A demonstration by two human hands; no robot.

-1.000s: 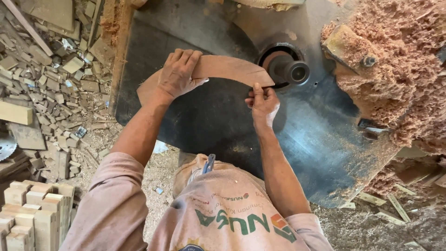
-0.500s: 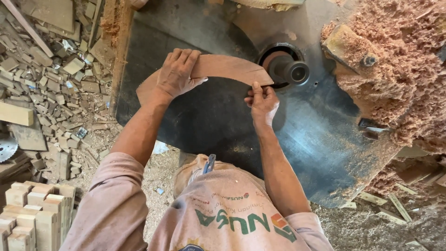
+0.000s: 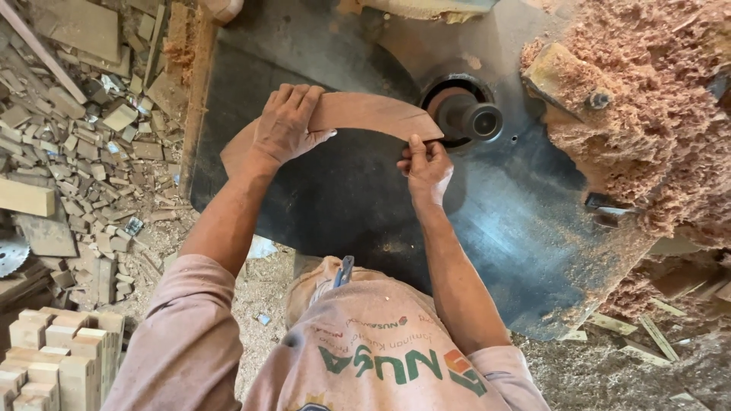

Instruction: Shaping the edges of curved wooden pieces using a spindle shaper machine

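Hardly anything has shifted since the earlier frame: both hands sit on the curved wooden piece (image 3: 358, 114) as before, its far tip still close against the spindle cutter (image 3: 470, 118). Nearest the camera, a pinkish shirt (image 3: 358, 350) fills the lower edge, with a blue pen clipped at the collar. Beyond it, the right hand (image 3: 425, 167) pinches the near edge of the curved wooden piece by its right end, fingers clenched on the rim. Farther left, the left hand (image 3: 288, 122) lies flat over the middle of the piece, fingers spread and pressing it down on the dark metal table (image 3: 358, 205). Past the cutter, a heap of reddish sawdust (image 3: 647, 129) covers the table's right side. Offcut wooden blocks (image 3: 84, 144) litter the floor to the left.
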